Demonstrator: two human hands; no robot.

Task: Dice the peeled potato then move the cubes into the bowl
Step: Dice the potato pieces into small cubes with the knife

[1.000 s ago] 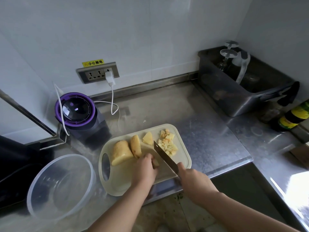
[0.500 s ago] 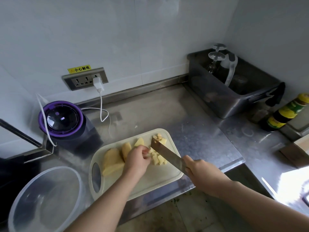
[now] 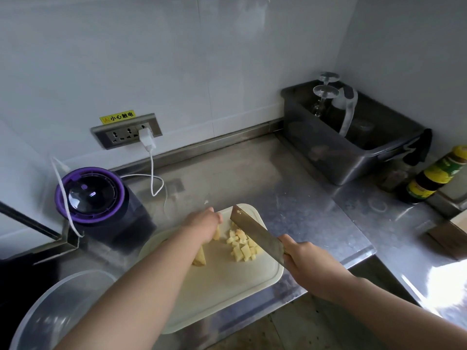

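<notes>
A cream cutting board (image 3: 227, 289) lies on the steel counter. A pile of yellow potato cubes (image 3: 242, 246) sits at its far right. My left hand (image 3: 202, 224) reaches over the far part of the board with its fingers curled onto a potato piece (image 3: 216, 233); another wedge (image 3: 199, 257) shows under my wrist. My right hand (image 3: 307, 260) grips the handle of a cleaver (image 3: 255, 233), whose blade is raised above the cubes and points away to the left. The clear plastic bowl (image 3: 45, 306) stands at the lower left.
A purple-lidded appliance (image 3: 91, 195) with a white cable stands left of the board below a wall socket (image 3: 126, 133). A grey tub (image 3: 348, 147) holding upturned glasses sits at the back right. Bottles (image 3: 434, 175) and a wooden block (image 3: 449, 238) stand at the right.
The view has shifted, so the board sits lower and the bowl slid to the lower left. My left hand moved farther across the board and now covers the large potato pieces. The cleaver stays raised.
</notes>
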